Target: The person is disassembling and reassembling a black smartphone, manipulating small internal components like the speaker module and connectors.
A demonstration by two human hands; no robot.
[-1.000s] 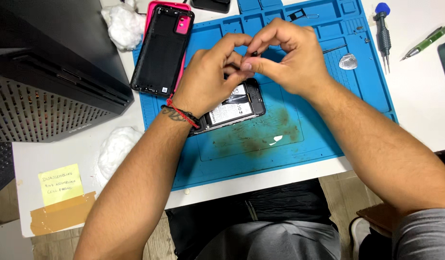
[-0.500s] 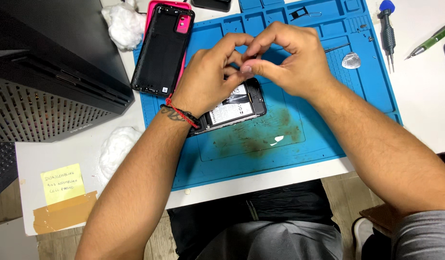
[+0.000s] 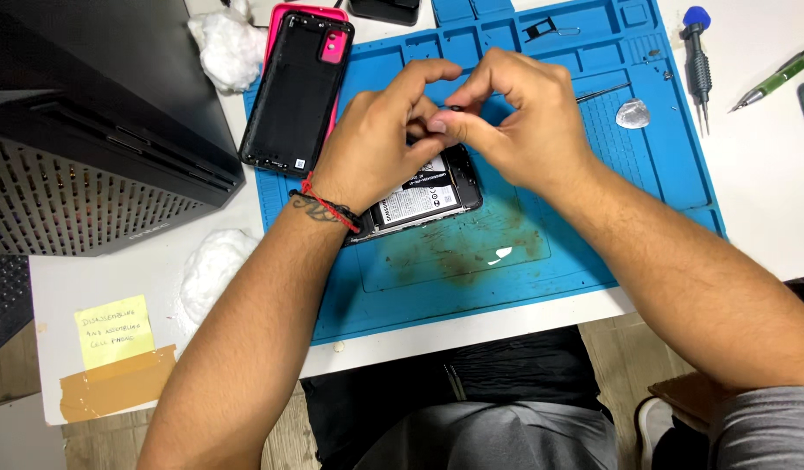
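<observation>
We note a white table (image 3: 767,200) bearing a blue work mat (image 3: 541,270), cotton wads (image 3: 212,265), a yellow note (image 3: 114,331), a black case (image 3: 80,130), and a green pen (image 3: 772,81).

- Under both hands, an opened phone (image 3: 423,202) with a black frame and a white-labelled battery.
- Beneath it, a blue work mat (image 3: 593,226), stained brown just below the right hand (image 3: 519,130).
- On the wrist of the left hand (image 3: 376,144), a red-and-black cord bracelet (image 3: 325,207).
- Left of the left hand, a black back cover (image 3: 296,91) over a pink case (image 3: 284,17).
- Right of the right hand, a translucent grey pick (image 3: 633,113), a blue-capped black screwdriver (image 3: 698,52), a green pen (image 3: 774,80).
- Far left of the left hand, white cotton wads (image 3: 228,43), a black perforated computer case (image 3: 80,130), a yellow sticky note (image 3: 114,331), tan tape (image 3: 114,387).
</observation>
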